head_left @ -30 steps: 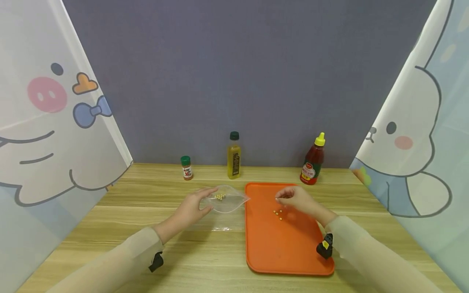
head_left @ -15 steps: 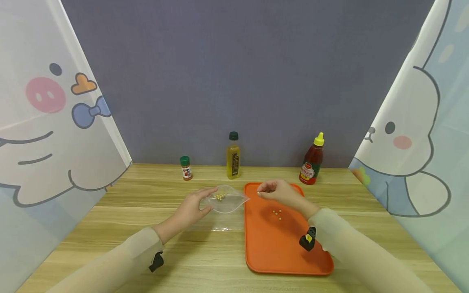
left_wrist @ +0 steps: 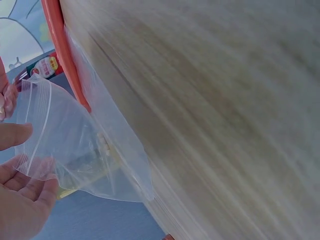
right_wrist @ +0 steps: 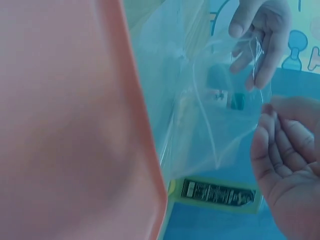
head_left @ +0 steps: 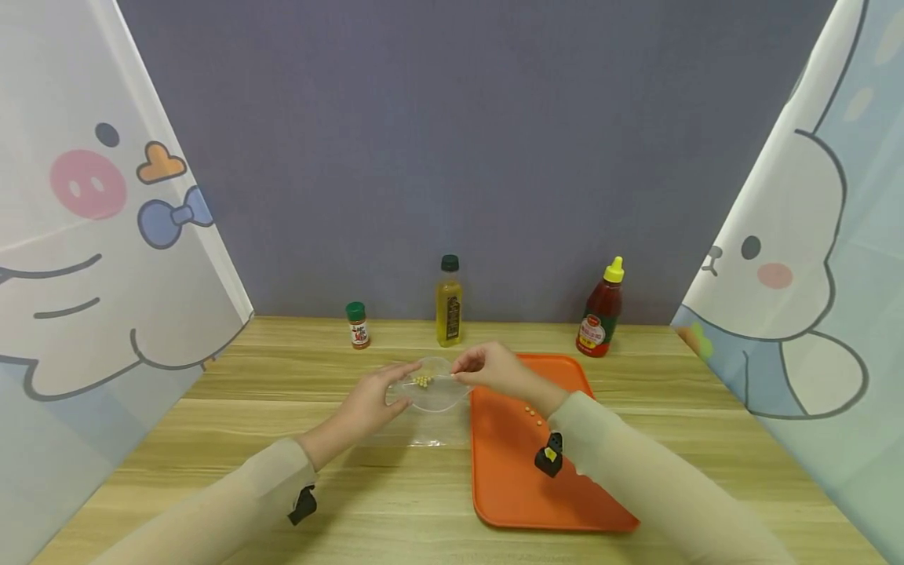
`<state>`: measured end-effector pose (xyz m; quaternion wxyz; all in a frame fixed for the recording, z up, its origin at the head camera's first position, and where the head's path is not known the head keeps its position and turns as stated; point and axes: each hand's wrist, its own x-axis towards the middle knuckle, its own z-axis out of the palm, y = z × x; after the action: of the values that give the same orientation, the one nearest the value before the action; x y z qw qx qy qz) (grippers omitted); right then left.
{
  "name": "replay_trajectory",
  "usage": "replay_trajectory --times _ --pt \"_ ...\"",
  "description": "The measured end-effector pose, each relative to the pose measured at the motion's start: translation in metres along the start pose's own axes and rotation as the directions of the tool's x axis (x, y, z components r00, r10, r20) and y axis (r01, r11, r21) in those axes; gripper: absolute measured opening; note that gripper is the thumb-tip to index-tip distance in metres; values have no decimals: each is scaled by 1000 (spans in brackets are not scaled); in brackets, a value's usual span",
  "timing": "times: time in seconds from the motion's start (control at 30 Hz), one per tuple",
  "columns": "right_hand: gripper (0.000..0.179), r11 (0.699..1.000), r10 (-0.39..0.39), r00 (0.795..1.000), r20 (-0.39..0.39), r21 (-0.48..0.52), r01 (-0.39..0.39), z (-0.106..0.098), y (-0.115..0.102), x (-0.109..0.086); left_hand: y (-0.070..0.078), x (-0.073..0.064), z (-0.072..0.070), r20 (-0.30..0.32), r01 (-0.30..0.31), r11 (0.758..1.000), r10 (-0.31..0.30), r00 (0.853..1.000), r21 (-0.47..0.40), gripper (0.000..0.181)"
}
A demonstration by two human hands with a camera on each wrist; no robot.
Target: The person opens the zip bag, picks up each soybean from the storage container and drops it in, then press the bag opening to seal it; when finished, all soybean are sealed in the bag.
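Note:
In the head view my left hand (head_left: 369,402) holds a clear zip bag (head_left: 439,399) by its left side, thumb and fingers spread at the mouth, which gapes. Several pale yellow soybeans (head_left: 423,381) lie inside the bag. My right hand (head_left: 494,369) is over the right side of the mouth, thumb and forefinger pinched together on a soybean, mostly hidden by the fingertips. Several more soybeans (head_left: 532,412) lie on the orange tray (head_left: 523,479), under the right forearm. In the right wrist view the pinching fingertips are close beside the bag's rim.
Behind the bag stand a green-capped spice jar (head_left: 358,326) and an oil bottle (head_left: 449,302). A red sauce bottle (head_left: 600,318) with a yellow cap stands behind the tray. A grey panel (head_left: 452,157) closes off the back of the wooden table (head_left: 381,502).
My right hand has moved left from above the tray to the bag's mouth, its fingertips still pinched on the soybean. The left hand and bag have stayed in place.

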<state>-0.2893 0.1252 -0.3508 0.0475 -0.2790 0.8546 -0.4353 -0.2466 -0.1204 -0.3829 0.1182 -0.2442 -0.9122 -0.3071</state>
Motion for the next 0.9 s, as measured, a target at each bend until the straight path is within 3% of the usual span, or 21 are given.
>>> replay_trajectory --times 0.2,0.47,0.7,0.9 --pt "7 991 -22 1000 -11 -132 21 11 -7 6 -1 1 0 10 -8 1000 8 1000 -16 60" --pt "6 971 -6 998 -59 -240 -9 20 -17 8 -2 4 -1 0 -20 1000 20 1000 -4 61" --pt "7 965 -14 997 -74 -262 -6 22 -15 8 -2 4 0 -8 -30 1000 30 1000 -6 61" --pt "8 976 -5 996 -91 -219 -16 17 -13 3 -3 4 1 -14 -46 999 46 999 -2 60"
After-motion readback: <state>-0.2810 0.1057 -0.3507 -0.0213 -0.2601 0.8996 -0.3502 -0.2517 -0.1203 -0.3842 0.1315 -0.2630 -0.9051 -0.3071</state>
